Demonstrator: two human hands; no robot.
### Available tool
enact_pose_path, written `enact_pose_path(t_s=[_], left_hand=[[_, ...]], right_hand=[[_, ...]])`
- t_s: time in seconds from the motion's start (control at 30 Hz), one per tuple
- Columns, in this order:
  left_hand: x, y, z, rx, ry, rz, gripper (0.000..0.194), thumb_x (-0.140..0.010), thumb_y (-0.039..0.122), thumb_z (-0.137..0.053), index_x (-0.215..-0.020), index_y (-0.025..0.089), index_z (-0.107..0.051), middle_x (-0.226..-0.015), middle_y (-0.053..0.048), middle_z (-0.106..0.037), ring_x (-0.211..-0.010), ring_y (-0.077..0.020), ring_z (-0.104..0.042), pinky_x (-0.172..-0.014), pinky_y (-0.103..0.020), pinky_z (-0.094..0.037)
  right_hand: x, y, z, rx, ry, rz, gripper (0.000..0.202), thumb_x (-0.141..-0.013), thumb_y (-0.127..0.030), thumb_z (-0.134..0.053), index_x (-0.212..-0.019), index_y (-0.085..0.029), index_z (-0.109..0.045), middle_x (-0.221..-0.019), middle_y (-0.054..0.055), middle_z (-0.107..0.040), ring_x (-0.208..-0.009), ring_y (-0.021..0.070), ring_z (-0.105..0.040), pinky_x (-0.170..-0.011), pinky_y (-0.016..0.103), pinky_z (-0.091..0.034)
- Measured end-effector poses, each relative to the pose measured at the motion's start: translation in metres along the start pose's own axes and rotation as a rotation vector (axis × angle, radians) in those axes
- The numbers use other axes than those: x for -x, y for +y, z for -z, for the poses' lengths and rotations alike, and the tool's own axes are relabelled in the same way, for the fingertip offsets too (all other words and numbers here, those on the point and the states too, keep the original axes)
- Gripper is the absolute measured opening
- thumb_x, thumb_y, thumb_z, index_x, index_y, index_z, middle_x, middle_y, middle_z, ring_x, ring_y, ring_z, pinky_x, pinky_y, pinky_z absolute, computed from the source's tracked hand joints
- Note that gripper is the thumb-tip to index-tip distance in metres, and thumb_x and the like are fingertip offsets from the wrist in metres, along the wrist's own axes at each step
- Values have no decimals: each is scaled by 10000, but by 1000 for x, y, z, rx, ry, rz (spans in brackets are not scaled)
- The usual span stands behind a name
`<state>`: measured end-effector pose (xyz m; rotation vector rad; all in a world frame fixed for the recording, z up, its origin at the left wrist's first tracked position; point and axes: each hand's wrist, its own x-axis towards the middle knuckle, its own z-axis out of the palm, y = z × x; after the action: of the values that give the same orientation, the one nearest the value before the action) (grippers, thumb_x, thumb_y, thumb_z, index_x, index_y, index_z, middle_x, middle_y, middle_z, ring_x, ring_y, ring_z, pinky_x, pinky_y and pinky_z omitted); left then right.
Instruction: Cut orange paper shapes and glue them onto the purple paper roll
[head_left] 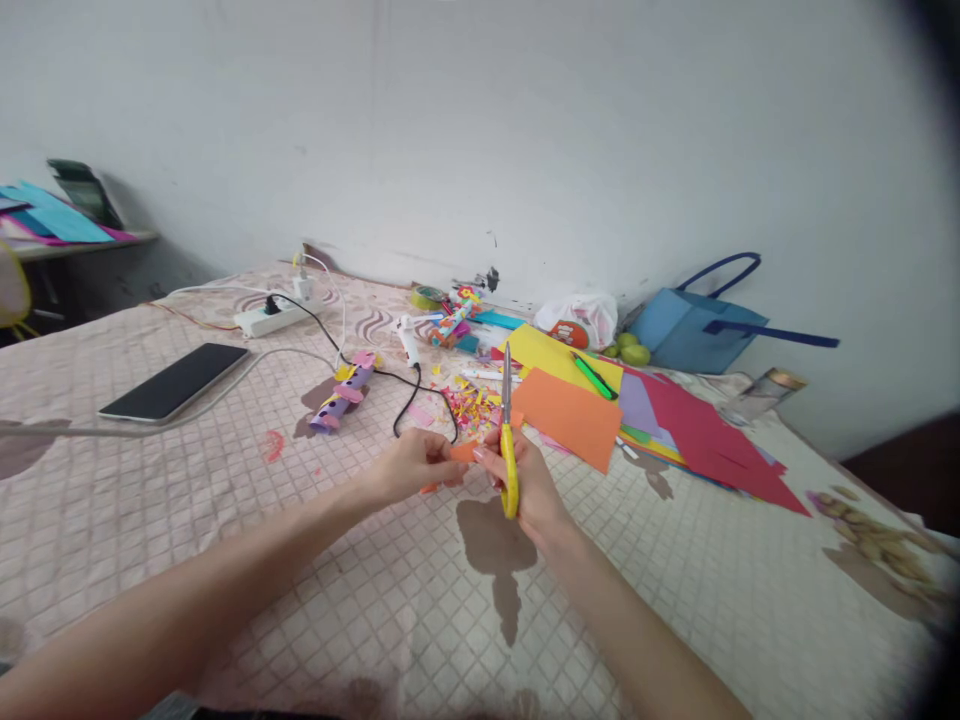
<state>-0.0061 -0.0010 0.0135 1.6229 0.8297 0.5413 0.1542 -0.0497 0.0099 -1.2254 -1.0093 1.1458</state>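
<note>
My left hand (425, 463) pinches a small piece of orange paper (463, 453). Close beside it, my right hand (527, 478) holds yellow-handled scissors (509, 455), their blades together and pointing away from me. The fingertips of that same hand also touch the right end of the orange piece. Just beyond both hands lies a heap of small coloured paper scraps (474, 408). A larger orange sheet (570, 415) rests to the right of the scissor blades.
A white glue gun (408, 340) with a black cord and a decorated purple paper roll (344, 397) lie left of the scraps. Farther left are a phone (176, 382) and a power strip (274, 315). Red sheets (712, 425), a green marker (594, 376) and a blue bag (686, 330) occupy the right.
</note>
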Motion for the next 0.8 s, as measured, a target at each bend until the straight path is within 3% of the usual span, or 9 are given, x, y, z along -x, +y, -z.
enact_pose_path(t_s=[0.2,0.33,0.5,0.8], left_hand=[[-1,0,4,51,-88,-4,305,-720,425,-589,-675,123,-584,-700,-61,-666,-500,-93,-535,-460,-203,-395],[-2,3,3,60,-8,-3,341,-725,466,-577,-722,125,-572,-693,-48,-652,-472,-88,-538,-440,-198,-389],[-2,2,-1,117,110,-19,339,-721,450,-591,-627,132,-523,-551,-10,-598,-418,-77,-513,-436,-191,-374],[0,10,0,145,92,-21,288,-708,408,-619,-665,135,-540,-624,-11,-629,-444,-70,-526,-453,-191,-382]], right_hand=[[0,0,3,14,10,7,248,-654,-284,-676,-780,-182,-488,-596,-67,-461,-434,41,-375,-404,167,-305],[1,0,3,44,-25,16,260,-659,-320,-685,-778,-184,-497,-591,-68,-461,-448,45,-382,-409,163,-306],[2,3,-1,-25,-85,-13,265,-693,-377,-657,-792,-183,-505,-528,-73,-446,-435,54,-385,-412,167,-317],[1,6,1,-35,-75,1,265,-660,-316,-687,-786,-190,-491,-538,-81,-436,-432,52,-379,-418,169,-327]])
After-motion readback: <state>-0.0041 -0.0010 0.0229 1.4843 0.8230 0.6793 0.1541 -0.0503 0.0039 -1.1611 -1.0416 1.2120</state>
